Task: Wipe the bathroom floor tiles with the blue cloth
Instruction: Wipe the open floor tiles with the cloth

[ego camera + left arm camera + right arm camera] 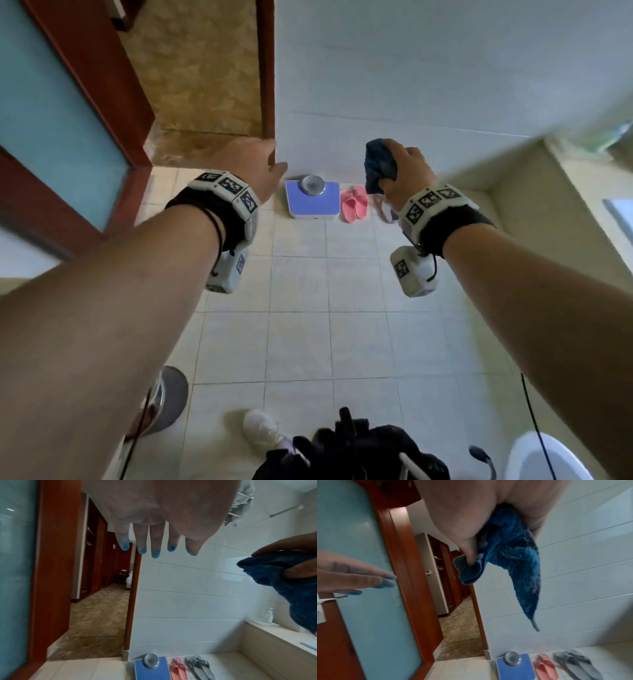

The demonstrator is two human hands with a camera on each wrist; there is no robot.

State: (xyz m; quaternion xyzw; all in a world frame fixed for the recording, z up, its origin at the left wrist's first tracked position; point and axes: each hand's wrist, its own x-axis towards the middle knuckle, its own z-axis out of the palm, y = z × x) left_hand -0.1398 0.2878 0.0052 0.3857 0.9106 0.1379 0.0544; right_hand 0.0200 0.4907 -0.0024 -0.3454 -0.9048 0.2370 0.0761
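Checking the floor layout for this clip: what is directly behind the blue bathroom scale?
Behind the scale stands the white tiled wall, with the wooden door frame at its left edge. The scale's round dial hides the wall's base there; whether they touch cannot be told.

Blue scale (pixel 311 198) beside pink slippers (pixel 355 204).

Both forearms bare, no sleeves. Each wrist wears a black strap (pixel 455 226) with a white band of black-and-white square markers (pixel 432 202); a white camera pod (pixel 414 270) hangs at 6 o'clock, thin black cable attached. Left hand (pixel 154 513) fingernails painted blue.
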